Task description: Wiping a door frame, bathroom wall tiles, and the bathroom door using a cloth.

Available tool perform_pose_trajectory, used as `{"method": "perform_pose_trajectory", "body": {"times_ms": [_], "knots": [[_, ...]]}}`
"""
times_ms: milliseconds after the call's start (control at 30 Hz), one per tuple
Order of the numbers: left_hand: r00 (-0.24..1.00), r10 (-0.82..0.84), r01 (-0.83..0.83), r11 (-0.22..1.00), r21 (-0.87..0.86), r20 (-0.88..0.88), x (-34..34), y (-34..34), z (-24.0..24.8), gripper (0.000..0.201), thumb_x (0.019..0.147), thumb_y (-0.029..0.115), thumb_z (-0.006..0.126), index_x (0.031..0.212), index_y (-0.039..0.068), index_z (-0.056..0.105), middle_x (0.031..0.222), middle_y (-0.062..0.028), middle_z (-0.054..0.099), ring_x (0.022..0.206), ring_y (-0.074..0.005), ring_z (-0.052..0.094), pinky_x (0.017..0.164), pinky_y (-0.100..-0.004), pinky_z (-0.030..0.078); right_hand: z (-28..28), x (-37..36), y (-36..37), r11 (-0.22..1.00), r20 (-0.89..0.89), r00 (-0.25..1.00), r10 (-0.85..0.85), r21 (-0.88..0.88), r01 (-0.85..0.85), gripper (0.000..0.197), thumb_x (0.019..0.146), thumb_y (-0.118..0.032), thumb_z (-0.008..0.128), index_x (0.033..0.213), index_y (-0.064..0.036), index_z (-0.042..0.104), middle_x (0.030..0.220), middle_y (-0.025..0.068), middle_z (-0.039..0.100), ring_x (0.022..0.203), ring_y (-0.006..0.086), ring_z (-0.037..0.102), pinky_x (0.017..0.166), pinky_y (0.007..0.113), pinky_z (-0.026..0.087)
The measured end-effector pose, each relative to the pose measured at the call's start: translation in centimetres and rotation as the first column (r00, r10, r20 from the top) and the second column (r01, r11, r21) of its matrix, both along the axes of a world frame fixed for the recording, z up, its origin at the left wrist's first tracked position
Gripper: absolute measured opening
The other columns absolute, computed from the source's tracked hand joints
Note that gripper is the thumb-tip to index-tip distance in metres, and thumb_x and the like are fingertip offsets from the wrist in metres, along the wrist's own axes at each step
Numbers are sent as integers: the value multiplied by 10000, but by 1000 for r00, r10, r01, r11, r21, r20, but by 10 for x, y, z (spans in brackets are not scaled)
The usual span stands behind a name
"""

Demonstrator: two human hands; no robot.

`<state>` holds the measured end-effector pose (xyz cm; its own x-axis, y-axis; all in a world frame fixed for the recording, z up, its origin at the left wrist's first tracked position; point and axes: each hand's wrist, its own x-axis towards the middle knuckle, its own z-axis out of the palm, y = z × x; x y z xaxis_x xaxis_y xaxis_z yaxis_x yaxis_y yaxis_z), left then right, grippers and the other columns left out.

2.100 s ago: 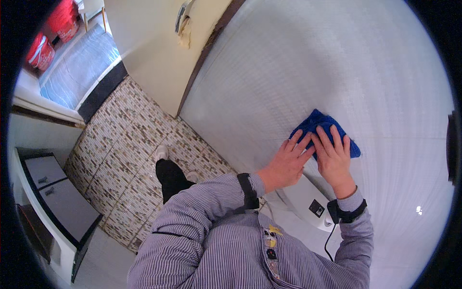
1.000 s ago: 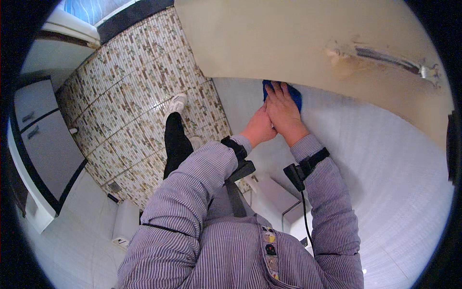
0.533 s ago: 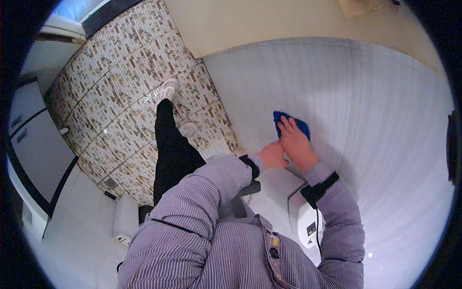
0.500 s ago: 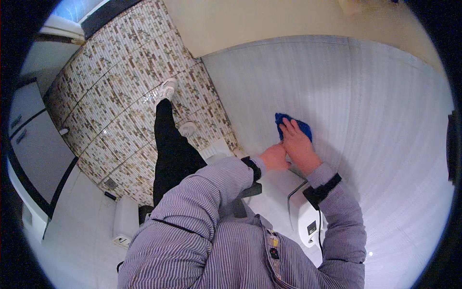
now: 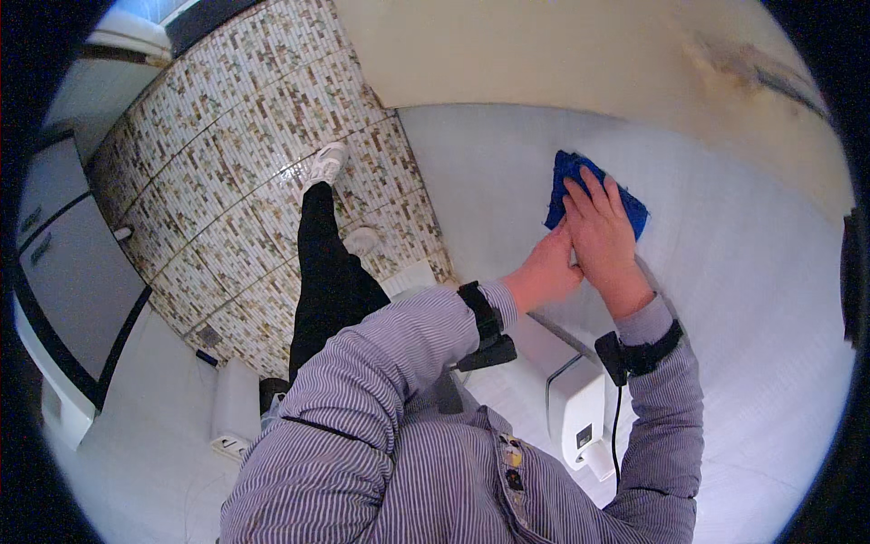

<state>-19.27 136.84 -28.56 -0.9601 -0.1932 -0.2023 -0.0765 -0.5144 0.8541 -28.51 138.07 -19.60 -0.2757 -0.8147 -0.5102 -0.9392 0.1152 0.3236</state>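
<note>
Cabinet (image 5: 86, 281) with grey doors and black edges is the first thing which I find through the head camera, at the far left. Lower and a little to the right of it, I see a white box (image 5: 237, 412). Then comes the floor (image 5: 227, 199), patterned in white and brown, and on it I notice a leg in black trousers (image 5: 324, 258) with a pale shoe (image 5: 328, 165). Going further right, I follow a striped sleeve (image 5: 399, 349) to the left hand (image 5: 548, 272). This hand is placed against the right hand (image 5: 603, 240); its fingers are partly hidden from me, so I cannot tell whether it grips something. Lower in my view, below both hands, there is a white fixture (image 5: 573, 408). The blue cloth (image 5: 633, 212) lies spread against the light wall (image 5: 743, 227), under the right hand, whose fingers are stretched out over it and do not curl around it. A black cable (image 5: 618, 435) hangs down near the right sleeve. At the upper right I see a cream panel (image 5: 507, 54), which carries a worn brown patch.
</note>
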Motion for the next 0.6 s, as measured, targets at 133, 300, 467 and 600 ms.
{"method": "perform_pose_trajectory", "body": {"times_ms": [133,300,467,600], "knots": [[1000,9,-9,1000,-23,-14,-18,-27,-43,616,733,62,628,1294,9,376,1299,-250,454,1209,-404,430,994,-423,383,-46,-18,-28,998,38,999,14,62,-16,366,773,-145,501,1071,28,625,1260,124,536,1287,311,367,1113,455,210],[995,50,-50,999,-6,92,-31,-44,-115,510,756,160,657,1222,23,502,1222,-214,553,1141,-369,516,959,-405,413,-118,-32,-56,988,63,997,48,143,-57,374,770,-141,503,1072,45,619,1282,152,519,1284,328,376,1111,455,222],[968,-82,98,994,-57,238,-39,-58,-178,456,761,222,662,1167,40,561,1158,-206,598,1103,-352,551,932,-401,434,-200,-41,-56,988,82,997,16,154,-29,362,785,-135,494,1064,58,619,1292,156,512,1284,326,376,1112,440,226],[916,-136,167,985,-50,379,-37,-58,-229,388,759,146,602,1131,38,573,1055,-204,634,1007,-368,590,856,-404,467,-261,-41,-52,990,70,996,62,123,-70,318,806,-140,507,1046,28,631,1291,136,516,1307,312,351,1112,460,218]]}}
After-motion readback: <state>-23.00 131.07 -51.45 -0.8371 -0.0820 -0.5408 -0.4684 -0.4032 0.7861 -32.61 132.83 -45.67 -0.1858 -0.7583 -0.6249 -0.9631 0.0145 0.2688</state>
